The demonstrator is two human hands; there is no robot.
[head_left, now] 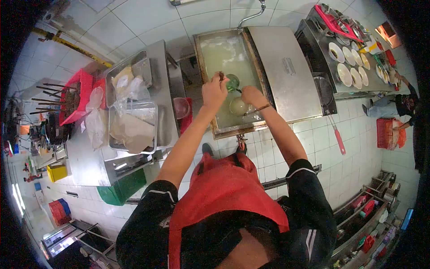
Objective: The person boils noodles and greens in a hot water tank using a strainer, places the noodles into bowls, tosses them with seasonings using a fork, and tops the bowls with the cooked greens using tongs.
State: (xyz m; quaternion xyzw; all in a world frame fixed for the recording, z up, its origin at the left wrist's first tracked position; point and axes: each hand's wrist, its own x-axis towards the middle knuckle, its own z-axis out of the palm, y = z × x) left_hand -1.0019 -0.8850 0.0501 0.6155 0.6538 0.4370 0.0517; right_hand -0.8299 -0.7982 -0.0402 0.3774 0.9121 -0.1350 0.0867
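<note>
Over a rectangular metal vat [208,54] of cloudy liquid, my left hand [215,91] is closed round something dark and thin beside a round ladle or strainer with green contents [232,83]. My right hand [253,97] is closed on a thin dark handle whose end lies close to the green contents. Below and between the hands, a round pale ladle or strainer [238,106] sits in the liquid. A thin stick-like handle crosses by my right wrist. Which handle belongs to which tool is hard to tell.
Left of the vat, a steel table [165,112] holds metal and plastic trays with bags. A steel cover [286,71] adjoins the vat's right side. Farther right are a red-handled strainer [339,139], several bowls [344,74] on a counter and another person [405,105].
</note>
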